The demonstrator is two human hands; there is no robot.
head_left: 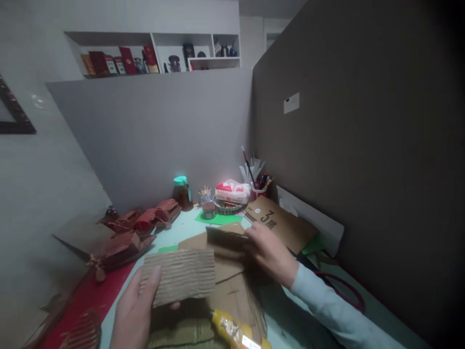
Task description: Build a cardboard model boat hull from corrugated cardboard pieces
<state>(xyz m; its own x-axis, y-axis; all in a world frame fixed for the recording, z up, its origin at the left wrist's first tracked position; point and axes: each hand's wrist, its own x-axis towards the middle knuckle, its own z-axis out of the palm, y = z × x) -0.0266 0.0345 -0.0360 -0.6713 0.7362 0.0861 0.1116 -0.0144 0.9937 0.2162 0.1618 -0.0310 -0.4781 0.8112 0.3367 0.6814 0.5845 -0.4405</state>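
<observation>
My left hand (136, 303) is closed on a rectangle of corrugated cardboard (179, 275), thumb on its ridged face and a fingertip showing below. Farther out, my right hand (267, 249) pinches the edge of a second cardboard piece (227, 237), which stands tilted and shaded over the pile; its fingertips are partly hidden. Beneath both hands lie stacked cardboard sheets (232, 300). A yellow glue gun (236, 329) rests on them at the bottom, its nozzle toward the left hand.
Several reddish-brown model boats (123, 247) line the left side. At the back stand a turquoise-lidded jug (182, 194), a toothpick holder (205, 195), a small jar (209, 210), a tissue pack (232, 191) and a pen cup (259, 191). A printed cardboard sheet (283, 225) lies right, near a dark red cable (348, 286).
</observation>
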